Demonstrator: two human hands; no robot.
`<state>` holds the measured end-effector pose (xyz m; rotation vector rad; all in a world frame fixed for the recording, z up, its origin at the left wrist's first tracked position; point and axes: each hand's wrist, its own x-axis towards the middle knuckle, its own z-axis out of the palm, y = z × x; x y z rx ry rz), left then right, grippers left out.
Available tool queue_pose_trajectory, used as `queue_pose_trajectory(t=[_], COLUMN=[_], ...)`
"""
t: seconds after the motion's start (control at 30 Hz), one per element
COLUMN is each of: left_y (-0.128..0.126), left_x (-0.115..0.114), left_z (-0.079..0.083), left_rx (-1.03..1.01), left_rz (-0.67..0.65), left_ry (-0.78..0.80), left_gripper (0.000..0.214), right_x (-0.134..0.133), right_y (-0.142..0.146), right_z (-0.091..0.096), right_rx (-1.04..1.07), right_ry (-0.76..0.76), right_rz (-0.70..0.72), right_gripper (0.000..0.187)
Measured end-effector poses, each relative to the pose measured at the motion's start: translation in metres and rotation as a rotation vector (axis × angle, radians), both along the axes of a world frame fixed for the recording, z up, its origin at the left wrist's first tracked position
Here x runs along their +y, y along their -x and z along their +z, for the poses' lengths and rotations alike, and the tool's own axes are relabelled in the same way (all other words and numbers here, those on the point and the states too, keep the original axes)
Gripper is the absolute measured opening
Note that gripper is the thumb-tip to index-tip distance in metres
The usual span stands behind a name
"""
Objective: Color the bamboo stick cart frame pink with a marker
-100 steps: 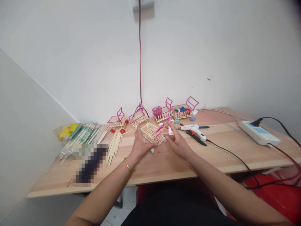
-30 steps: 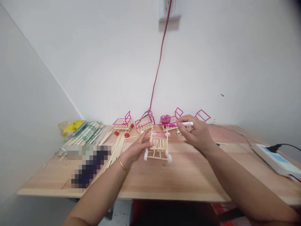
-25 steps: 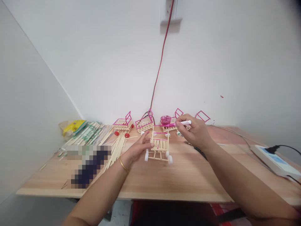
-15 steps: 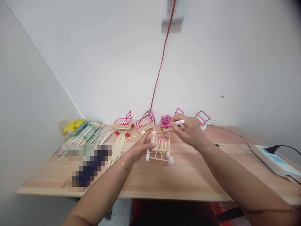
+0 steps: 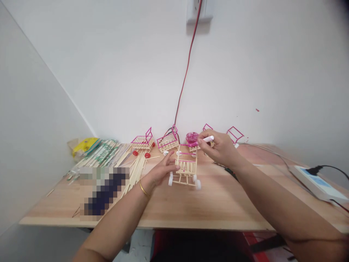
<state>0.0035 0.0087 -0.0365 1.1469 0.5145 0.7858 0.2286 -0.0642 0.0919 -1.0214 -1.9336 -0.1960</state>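
A small cart (image 5: 186,168) built of thin wooden sticks, with white wheels and pink-coloured upper bars, stands upright on the table in front of me. At its left side my left hand (image 5: 163,169) holds it, thumb against the frame and fingers partly spread. My right hand (image 5: 219,145) pinches a white pen-shaped tool (image 5: 208,139) with a pink front end. That end is level with the cart's upper bars, close to a pink-stained cup (image 5: 192,137); whether it touches either I cannot tell.
Similar carts, one with red wheels (image 5: 143,142) and another with white wheels (image 5: 167,143), line the wall. Loose sticks (image 5: 137,169), stick packs (image 5: 105,156) and a yellow bag (image 5: 85,147) lie left. A power strip (image 5: 317,185) with cables lies right.
My right hand has shifted slightly with the pen-shaped tool. A dark object under my right forearm shows more. The left hand and the cart have hardly moved.
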Motion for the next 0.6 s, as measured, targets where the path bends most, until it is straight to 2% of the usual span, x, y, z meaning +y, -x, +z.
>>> queue_pose_trajectory(t=[0.27,0.6], left_y=[-0.001,-0.001], left_x=[0.000,0.000], left_z=[0.003,0.002], left_rx=[0.043,0.048], left_rz=[0.001,-0.010], left_ry=[0.003,-0.004], left_gripper=[0.097,0.099], right_x=[-0.007,0.003], right_y=[-0.016,0.002], right_z=[-0.001,0.007], right_rx=[-0.021,-0.051], right_ry=[0.004,0.000], right_rz=[-0.072,-0.011], right_gripper=[0.013,0.009])
